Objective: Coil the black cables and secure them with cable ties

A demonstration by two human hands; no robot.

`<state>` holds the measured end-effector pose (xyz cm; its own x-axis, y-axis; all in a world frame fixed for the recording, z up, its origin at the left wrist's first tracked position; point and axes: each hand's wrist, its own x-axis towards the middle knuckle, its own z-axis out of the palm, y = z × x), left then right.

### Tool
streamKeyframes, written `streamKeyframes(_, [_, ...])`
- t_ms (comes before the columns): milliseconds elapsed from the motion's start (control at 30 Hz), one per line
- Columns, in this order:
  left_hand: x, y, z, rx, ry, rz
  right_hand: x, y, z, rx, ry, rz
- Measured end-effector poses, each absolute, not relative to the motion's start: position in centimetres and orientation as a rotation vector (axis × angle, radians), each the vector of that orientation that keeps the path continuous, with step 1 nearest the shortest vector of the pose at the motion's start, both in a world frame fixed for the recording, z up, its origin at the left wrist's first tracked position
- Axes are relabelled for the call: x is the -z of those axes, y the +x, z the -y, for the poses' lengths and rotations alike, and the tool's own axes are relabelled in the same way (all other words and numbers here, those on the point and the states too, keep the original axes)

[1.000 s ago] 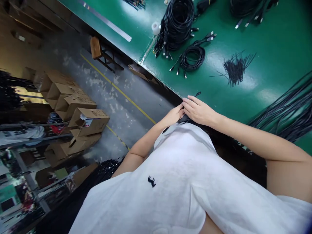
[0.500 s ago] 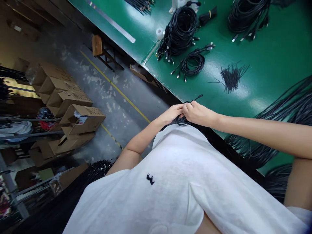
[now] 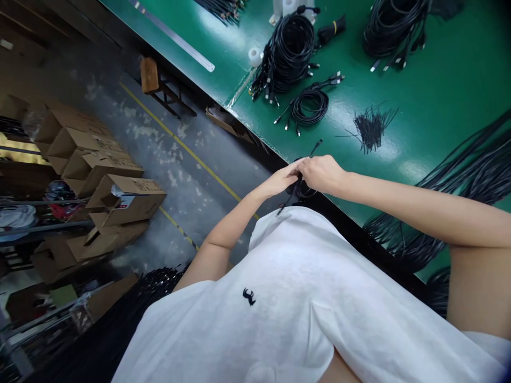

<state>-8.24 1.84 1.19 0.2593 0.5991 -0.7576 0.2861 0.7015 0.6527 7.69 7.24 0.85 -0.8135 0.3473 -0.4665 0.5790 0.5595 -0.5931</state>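
My left hand [image 3: 280,181] and my right hand [image 3: 322,173] meet at the table's near edge, fingers closed together on a coiled black cable [image 3: 306,190]. Loops of it hang below the fingers, and one connector end [image 3: 319,143] sticks out past them over the green top. Whatever is pinched between the fingertips is hidden. On the table beyond lie a small tied cable coil [image 3: 309,108] and a pile of short black ties [image 3: 372,129].
The green table [image 3: 451,80] carries a larger cable bundle [image 3: 293,50], another bundle [image 3: 393,29], long loose cables [image 3: 471,170] at the right, a steel ruler [image 3: 179,40] and a white roll [image 3: 254,56]. A wooden stool [image 3: 150,75] and cardboard boxes [image 3: 123,199] stand on the floor.
Both hands have risen slightly away from my shirt, with the cable coil now hanging lower beneath them. The view has shifted a little, moving the table items left.
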Motion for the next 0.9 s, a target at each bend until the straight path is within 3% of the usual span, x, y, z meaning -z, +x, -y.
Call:
streamKeyframes(233, [-0.2, -8.2, -3.1, 0.211, 1.671, -1.645, -0.2, 7.7, -7.1, 1.055, 0.73, -2.535])
streamKeyframes(433, [1.4, -6.0, -0.8, -0.004, 1.21, -1.653, 1.6, 8.5, -7.6, 0.967, 0.741, -2.523])
streamKeyframes(567, [0.0, -7.4, -1.4, -0.093, 1.418, -1.594, 1.2, 9.1, -6.8, 0.908, 0.651, -2.637])
streamKeyframes(767, [2.2, -5.3, -1.6, 0.283, 1.244, -1.726, 1.8, 8.2, -6.2, 0.947, 0.647, -2.662])
streamKeyframes(900, [3.8, -1.7, 1.3, -0.081, 0.964, -1.683, 4.1, 8.6, -6.5, 0.946, 0.807, -2.522])
